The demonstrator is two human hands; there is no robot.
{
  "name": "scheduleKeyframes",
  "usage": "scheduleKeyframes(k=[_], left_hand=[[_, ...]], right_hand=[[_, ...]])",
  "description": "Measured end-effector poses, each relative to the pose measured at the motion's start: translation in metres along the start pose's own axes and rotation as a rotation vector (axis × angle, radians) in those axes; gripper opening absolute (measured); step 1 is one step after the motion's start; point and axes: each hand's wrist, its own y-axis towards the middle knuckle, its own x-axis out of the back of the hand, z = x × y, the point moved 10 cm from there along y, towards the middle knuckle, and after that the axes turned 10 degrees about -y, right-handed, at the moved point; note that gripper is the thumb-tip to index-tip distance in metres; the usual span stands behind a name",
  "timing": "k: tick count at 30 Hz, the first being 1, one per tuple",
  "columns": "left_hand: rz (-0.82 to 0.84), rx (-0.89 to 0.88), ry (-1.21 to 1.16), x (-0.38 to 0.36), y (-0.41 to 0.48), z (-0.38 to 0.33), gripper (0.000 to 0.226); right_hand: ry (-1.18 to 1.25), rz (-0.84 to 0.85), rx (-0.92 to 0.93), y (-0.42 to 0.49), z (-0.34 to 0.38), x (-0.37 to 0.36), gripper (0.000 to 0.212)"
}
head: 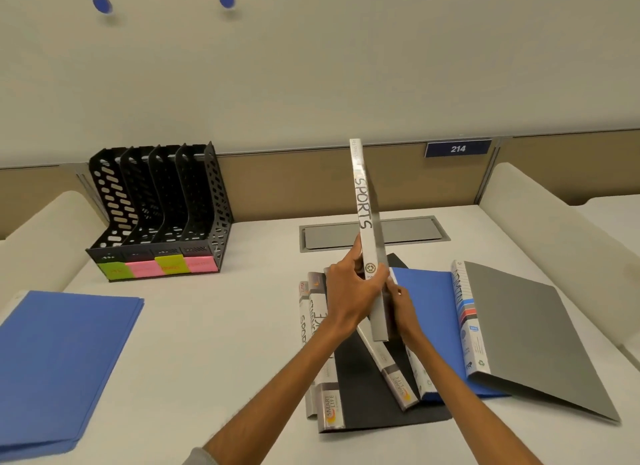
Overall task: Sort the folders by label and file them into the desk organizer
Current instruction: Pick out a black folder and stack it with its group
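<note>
A grey folder with SPORTS on its white spine (366, 208) stands upright above the pile, spine toward me. My left hand (349, 291) grips its lower part from the left, and my right hand (403, 308) holds it from the right, mostly hidden behind it. Below lie several overlapping folders (367, 388), black, blue and grey, with white spines. A grey folder (526, 333) with a striped spine lies at the right. The black desk organizer (159, 208) stands at the back left, slots holding nothing, with green and pink labels (157, 268) along its front.
A blue folder (59, 364) lies flat at the near left of the white desk (214, 326). A grey cable hatch (408, 234) is set into the desk behind the pile. A partition with a 214 sign (458, 148) runs along the back.
</note>
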Motion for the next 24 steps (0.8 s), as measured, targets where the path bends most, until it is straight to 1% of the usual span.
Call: scheduleKeyframes(k=[3, 7, 10, 12, 18, 21, 24], left_hand=[[-0.050, 0.036, 0.073, 0.037, 0.001, 0.010, 0.061], [-0.112, 0.150, 0.116, 0.096, -0.003, 0.037, 0.050], [-0.156, 0.196, 0.130, 0.142, -0.007, 0.053, 0.037], [-0.185, 0.231, 0.117, 0.170, -0.008, 0.065, 0.033], [-0.272, 0.359, 0.180, 0.256, -0.023, 0.107, 0.043], [-0.271, 0.436, 0.233, 0.302, -0.034, 0.127, 0.050], [-0.248, 0.503, 0.286, 0.346, -0.050, 0.143, 0.046]], right_hand=[[-0.069, -0.149, 0.017, 0.006, -0.001, 0.004, 0.080], [-0.130, -0.236, 0.093, 0.002, 0.012, -0.016, 0.076], [-0.185, -0.317, 0.109, -0.004, 0.017, -0.036, 0.083], [-0.154, -0.295, 0.105, -0.010, 0.018, -0.059, 0.086], [-0.127, -0.278, 0.097, -0.032, 0.019, -0.126, 0.084], [-0.123, -0.261, 0.087, -0.048, 0.017, -0.164, 0.084], [-0.137, -0.255, 0.075, -0.067, 0.011, -0.200, 0.082]])
